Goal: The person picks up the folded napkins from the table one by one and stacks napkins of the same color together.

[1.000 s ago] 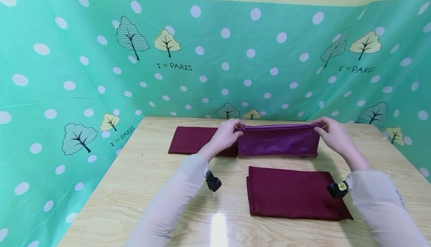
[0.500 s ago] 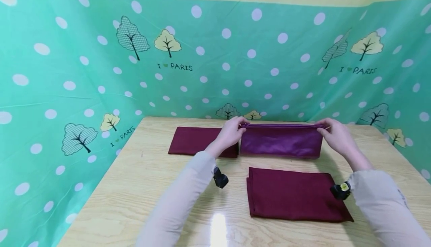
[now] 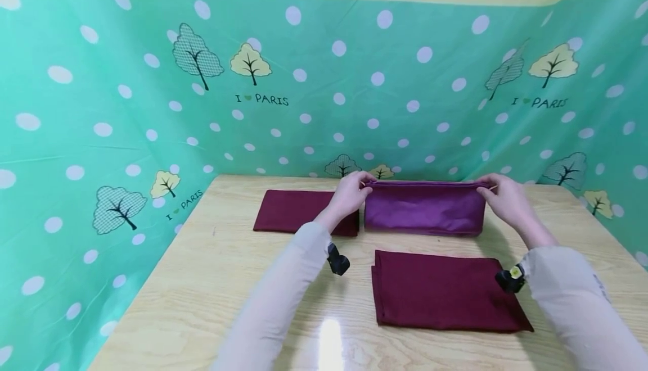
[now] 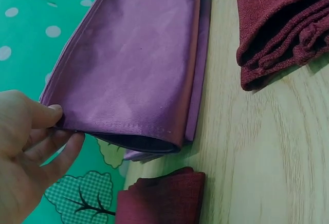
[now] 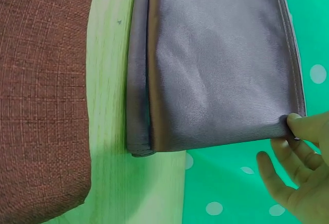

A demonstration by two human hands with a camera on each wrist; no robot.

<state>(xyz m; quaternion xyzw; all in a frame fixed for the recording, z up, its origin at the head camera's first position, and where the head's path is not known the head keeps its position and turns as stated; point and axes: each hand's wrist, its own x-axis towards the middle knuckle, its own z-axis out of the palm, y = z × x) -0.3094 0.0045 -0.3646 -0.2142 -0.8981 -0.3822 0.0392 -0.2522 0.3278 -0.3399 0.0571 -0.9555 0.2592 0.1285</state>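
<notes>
Head | purple cloth – between and below left grip, right grip | both – pinching its top corners

Head view farther back, forward-down; close wrist views from opposite ends of the shared purple cloth

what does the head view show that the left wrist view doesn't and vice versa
Only the head view: the right hand and both sleeves.
Only the left wrist view: the dark gap inside the folded end of the purple cloth.
Both: the left hand pinching that cloth's upper corner, two maroon cloths, the table and the dotted backdrop.
</notes>
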